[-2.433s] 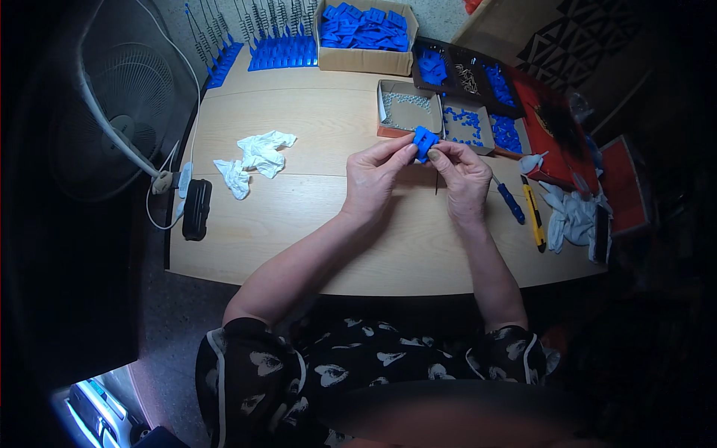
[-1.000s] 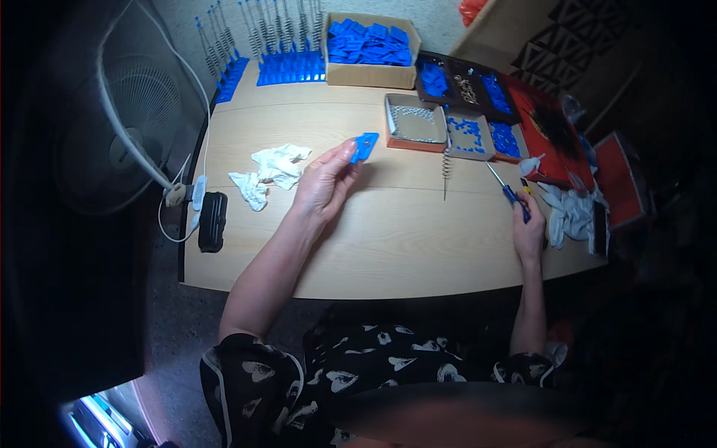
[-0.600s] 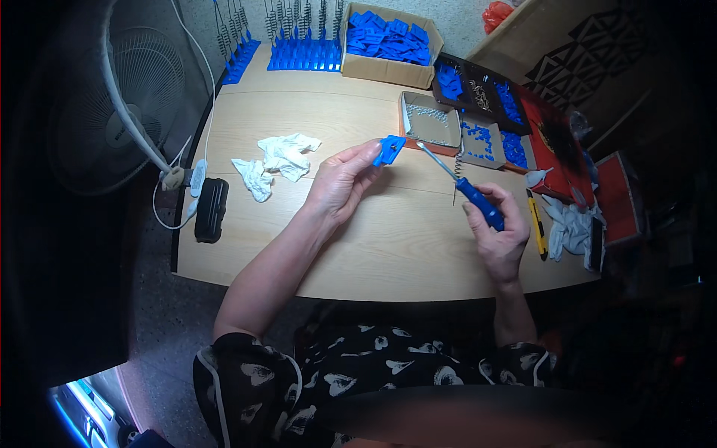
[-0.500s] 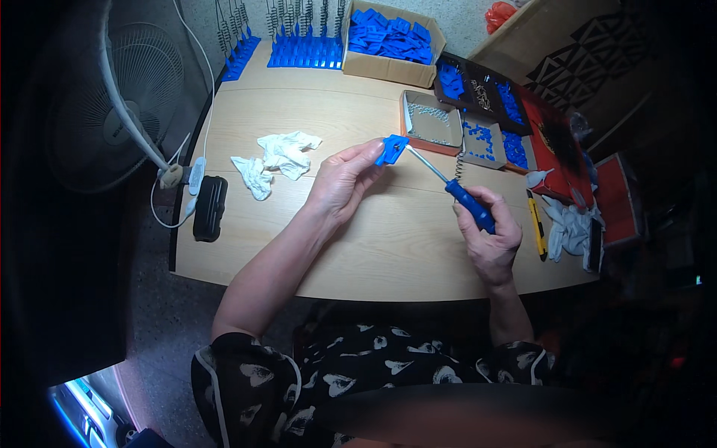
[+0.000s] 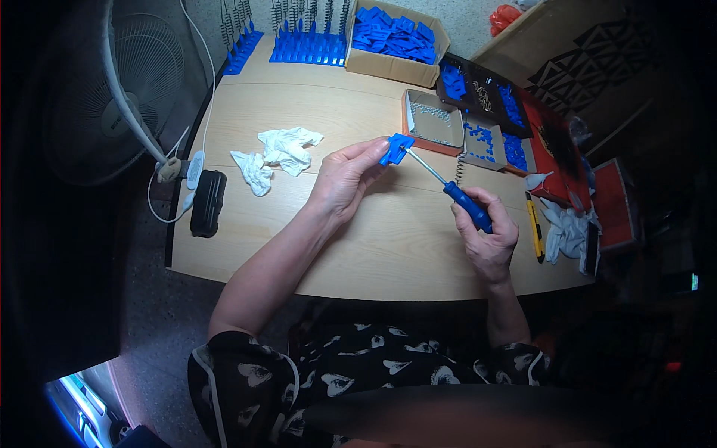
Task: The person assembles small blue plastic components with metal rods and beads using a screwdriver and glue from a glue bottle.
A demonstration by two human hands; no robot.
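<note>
Your right hand point(image 5: 489, 239) is wrapped around the blue handle of a screwdriver point(image 5: 455, 197), fingers closed tight on it, with the metal shaft angling up and to your left. Its tip meets the small blue plastic part point(image 5: 395, 148) that your left hand point(image 5: 345, 179) pinches between thumb and fingertips, held just above the wooden table point(image 5: 388, 246), near its middle. A coiled metal spring point(image 5: 459, 166) lies on the table just beside the shaft. To your left sit crumpled white tissues point(image 5: 275, 153), and at the table's left edge a black case point(image 5: 208, 202). To your right, a yellow utility knife point(image 5: 535, 234) lies near a white cloth point(image 5: 564, 228). Just beyond the part stands an open box of small screws point(image 5: 433, 122), then trays of blue pieces point(image 5: 489, 142). Farthest off, a cardboard box of blue parts point(image 5: 394, 37) and rows of blue bases with springs point(image 5: 306, 46) line the back edge.
</note>
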